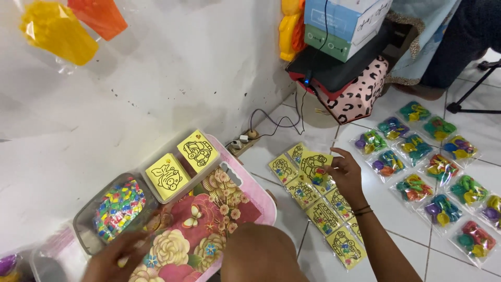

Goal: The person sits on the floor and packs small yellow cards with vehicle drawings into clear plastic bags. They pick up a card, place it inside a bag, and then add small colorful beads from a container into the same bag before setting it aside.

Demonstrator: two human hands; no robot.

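- Sorting appears to be the work in hand: the right hand (345, 175) pinches one yellow picture card (313, 168) by its edge, thumb and fingers closed on it, above the row of yellow cards (334, 230) spread on the white tiled floor (402, 209).
- Landmark: the pink basket (263, 201) in front of the person. The held card is to the right of the basket, over the near end of the card row.
- Left hand (112, 261) is low at the basket's left side, next to the clear tub of coloured beads (117, 209); fingers curled, the hold cannot be told, blurred at frame edge.
- Two more yellow cards (182, 164) stand in a box just behind the basket, against the wall.
- Bagged plastic toys (443, 172) lie in rows well to the right of the basket, beyond the cards.
- Judgement: the step is placing or lifting a single card at the row. The next move calls for a light pinch on the slippery sleeve and keeping neighbouring cards undisturbed.
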